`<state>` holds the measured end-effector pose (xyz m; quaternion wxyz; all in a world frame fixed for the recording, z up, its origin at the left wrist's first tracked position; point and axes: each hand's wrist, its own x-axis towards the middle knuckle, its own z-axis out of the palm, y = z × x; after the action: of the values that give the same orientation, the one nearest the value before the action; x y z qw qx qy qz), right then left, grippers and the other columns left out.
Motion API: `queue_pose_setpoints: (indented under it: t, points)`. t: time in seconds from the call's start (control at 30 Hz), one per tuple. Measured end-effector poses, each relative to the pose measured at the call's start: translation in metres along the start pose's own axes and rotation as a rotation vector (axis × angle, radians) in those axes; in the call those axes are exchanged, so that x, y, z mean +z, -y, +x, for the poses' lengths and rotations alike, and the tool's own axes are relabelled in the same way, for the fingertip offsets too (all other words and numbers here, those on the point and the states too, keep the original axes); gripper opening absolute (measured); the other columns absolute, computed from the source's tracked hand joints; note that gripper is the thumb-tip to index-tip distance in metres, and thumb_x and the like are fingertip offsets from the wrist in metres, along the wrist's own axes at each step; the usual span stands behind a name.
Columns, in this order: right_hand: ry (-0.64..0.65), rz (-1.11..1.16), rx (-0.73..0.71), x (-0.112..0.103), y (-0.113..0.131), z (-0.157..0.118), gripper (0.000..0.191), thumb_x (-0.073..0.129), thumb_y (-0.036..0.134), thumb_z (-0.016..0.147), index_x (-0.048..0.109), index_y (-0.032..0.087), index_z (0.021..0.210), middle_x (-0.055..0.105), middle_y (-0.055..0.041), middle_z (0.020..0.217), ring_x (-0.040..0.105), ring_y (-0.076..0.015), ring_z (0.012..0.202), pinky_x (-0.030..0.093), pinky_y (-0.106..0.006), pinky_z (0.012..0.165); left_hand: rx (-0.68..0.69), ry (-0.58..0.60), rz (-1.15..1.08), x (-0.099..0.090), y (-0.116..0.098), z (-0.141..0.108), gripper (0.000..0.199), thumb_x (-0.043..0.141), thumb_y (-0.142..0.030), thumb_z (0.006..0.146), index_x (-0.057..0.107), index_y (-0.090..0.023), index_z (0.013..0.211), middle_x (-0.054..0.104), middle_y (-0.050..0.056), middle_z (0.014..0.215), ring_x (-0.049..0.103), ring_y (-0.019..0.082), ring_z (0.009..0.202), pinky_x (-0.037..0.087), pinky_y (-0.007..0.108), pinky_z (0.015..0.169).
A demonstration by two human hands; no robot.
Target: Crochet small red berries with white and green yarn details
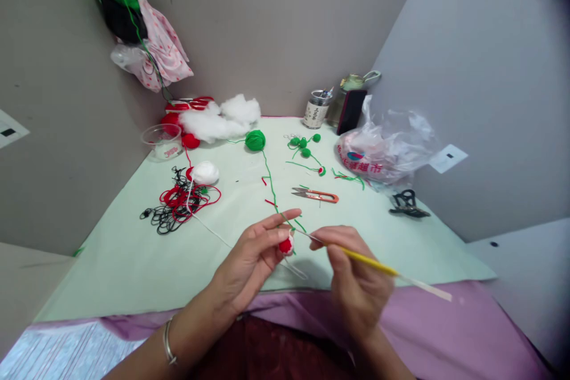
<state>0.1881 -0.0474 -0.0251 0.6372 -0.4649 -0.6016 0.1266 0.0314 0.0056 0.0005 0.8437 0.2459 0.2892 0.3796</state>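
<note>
Crochet piece [285, 245] pinched in left hand [253, 252]; right hand [358, 279] grips hook [365, 260]; snips [321, 195], yarn [255, 140] beyond.

Over to the right of the table [427, 255], a clear plastic bag [378, 151] (red lettering across its front!) sits crumpled, a dark phone [351, 111] propped up just beside it, a labelled container [315, 114] further left. Nearer us, a black claw clip [408, 205]! And far left, a pink dotted bag [167, 50] hangs above a clear tub [165, 147].
</note>
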Motion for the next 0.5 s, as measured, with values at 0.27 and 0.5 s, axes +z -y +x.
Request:
queue_pose_setpoints:
  t: [0.27, 0.5]
  points:
    - [0.013, 0.313, 0.246, 0.007, 0.000, 0.010, 0.015, 0.067, 0.026, 0.102, 0.082, 0.027, 0.099, 0.075, -0.0039, 0.092, 0.068, -0.0184, 0.086, 0.056, -0.032, 0.077, 0.121, 0.050, 0.188, 0.001, 0.007, -0.003, 0.050, 0.095, -0.020, 0.074, 0.082, -0.028, 0.122, 0.072, 0.000, 0.090, 0.064, 0.013, 0.087, 0.049, 0.027, 0.088]
    - [-0.036, 0.535, 0.438, 0.002, -0.005, 0.012, 0.017, 0.072, 0.036, 0.099, 0.082, 0.023, 0.092, 0.073, -0.0031, 0.087, 0.065, -0.0141, 0.069, 0.055, -0.029, 0.069, 0.137, 0.046, 0.250, -0.003, 0.005, -0.004, 0.044, 0.093, -0.024, 0.078, 0.083, -0.027, 0.121, 0.069, 0.000, 0.090, 0.065, 0.015, 0.090, 0.050, 0.030, 0.092]
